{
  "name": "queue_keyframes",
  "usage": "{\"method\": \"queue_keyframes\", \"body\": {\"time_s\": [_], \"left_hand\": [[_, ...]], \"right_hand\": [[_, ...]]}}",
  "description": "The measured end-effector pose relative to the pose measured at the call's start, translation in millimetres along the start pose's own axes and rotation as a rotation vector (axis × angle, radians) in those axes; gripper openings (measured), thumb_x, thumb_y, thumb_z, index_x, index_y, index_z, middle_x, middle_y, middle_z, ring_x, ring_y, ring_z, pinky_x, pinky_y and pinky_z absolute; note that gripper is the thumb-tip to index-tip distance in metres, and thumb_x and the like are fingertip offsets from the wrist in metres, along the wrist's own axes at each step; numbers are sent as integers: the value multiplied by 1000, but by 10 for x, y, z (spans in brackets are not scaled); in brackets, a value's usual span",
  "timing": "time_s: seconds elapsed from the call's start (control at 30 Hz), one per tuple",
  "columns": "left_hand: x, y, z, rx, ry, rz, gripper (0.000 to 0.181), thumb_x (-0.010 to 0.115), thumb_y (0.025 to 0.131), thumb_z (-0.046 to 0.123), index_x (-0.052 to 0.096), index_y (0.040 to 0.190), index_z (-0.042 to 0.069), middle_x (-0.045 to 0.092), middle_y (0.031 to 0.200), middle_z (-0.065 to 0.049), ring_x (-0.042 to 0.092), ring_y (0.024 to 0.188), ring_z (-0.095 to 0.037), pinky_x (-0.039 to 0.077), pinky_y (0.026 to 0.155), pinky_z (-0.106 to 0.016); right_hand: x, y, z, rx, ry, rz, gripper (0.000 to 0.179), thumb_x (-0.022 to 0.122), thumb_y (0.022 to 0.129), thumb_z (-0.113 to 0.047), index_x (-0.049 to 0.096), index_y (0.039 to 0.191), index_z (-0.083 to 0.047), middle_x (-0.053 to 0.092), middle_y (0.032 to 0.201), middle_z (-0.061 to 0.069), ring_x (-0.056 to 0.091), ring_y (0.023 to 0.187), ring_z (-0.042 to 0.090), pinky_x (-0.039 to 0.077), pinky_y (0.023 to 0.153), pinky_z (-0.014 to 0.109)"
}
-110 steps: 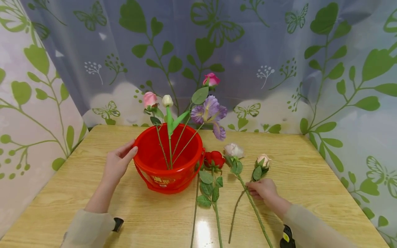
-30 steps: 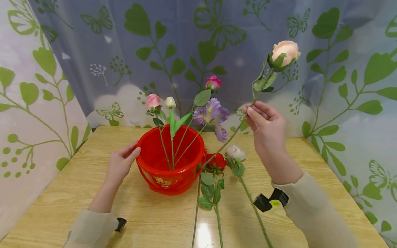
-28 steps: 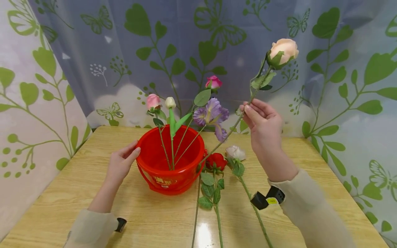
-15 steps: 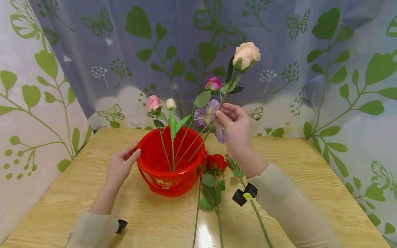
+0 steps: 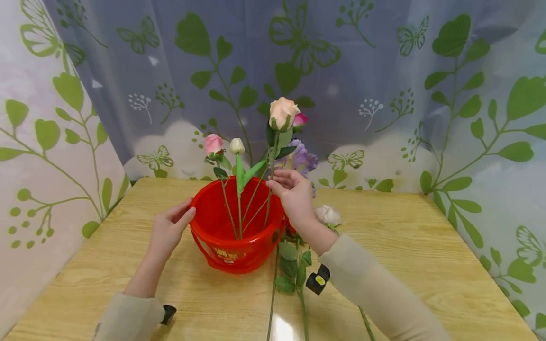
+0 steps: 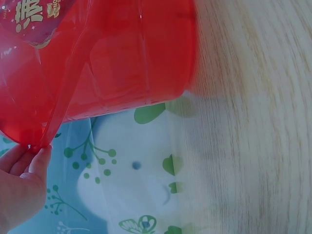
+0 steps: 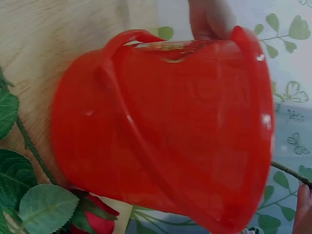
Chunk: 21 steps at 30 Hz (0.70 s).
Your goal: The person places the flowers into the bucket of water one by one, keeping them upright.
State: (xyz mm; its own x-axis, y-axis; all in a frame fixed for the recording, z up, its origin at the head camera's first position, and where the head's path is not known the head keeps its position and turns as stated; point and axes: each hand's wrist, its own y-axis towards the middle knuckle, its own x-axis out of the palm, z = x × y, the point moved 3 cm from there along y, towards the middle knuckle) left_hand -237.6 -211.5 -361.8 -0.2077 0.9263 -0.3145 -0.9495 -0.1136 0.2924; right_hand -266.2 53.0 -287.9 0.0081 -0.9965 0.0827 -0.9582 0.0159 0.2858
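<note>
A red plastic bucket (image 5: 236, 255) stands upright on the wooden table. At its left rim my left hand (image 5: 168, 229) pinches the edge between thumb and fingers, as the left wrist view also shows. My right hand (image 5: 296, 194) pinches the stem of a peach rose (image 5: 283, 114) above the bucket's right side; the lower stem reaches inside. Also standing in the bucket are a pink rose (image 5: 213, 144), a white tulip (image 5: 237, 146), a purple iris (image 5: 304, 161) and a magenta rose (image 5: 300, 119). The peach rose and right hand partly cover the last two.
Right of the bucket lie a pale rose (image 5: 328, 215) and a red rose (image 7: 102, 217), the red one mostly behind my right wrist in the head view. Their stems and leaves (image 5: 287, 267) run toward the front edge. A patterned curtain (image 5: 362, 57) hangs behind the table.
My right hand picked the peach rose up from the table, raised it, then carried it left and lowered its stem into the bucket. My left hand has stayed on the rim.
</note>
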Motion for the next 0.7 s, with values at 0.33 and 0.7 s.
{"method": "queue_keyframes", "body": {"time_s": [0.33, 0.7], "left_hand": [[-1, -16, 0, 10, -18, 4, 46, 57, 87, 25, 49, 125, -1, 49, 124, -12, 48, 111, -23, 42, 77, -10], [-5, -3, 5, 4, -29, 7, 47, 57, 87, 26, 49, 124, -2, 49, 124, -12, 48, 111, -23, 42, 78, -11]], "right_hand": [[142, -25, 226, -64, -262, -75, 21, 67, 77, -2, 64, 98, 2, 65, 89, 12, 62, 82, 21, 51, 69, 27], [207, -12, 293, 3, -341, -108, 24, 65, 78, 0, 63, 102, 3, 65, 89, 14, 62, 83, 24, 51, 69, 27]]}}
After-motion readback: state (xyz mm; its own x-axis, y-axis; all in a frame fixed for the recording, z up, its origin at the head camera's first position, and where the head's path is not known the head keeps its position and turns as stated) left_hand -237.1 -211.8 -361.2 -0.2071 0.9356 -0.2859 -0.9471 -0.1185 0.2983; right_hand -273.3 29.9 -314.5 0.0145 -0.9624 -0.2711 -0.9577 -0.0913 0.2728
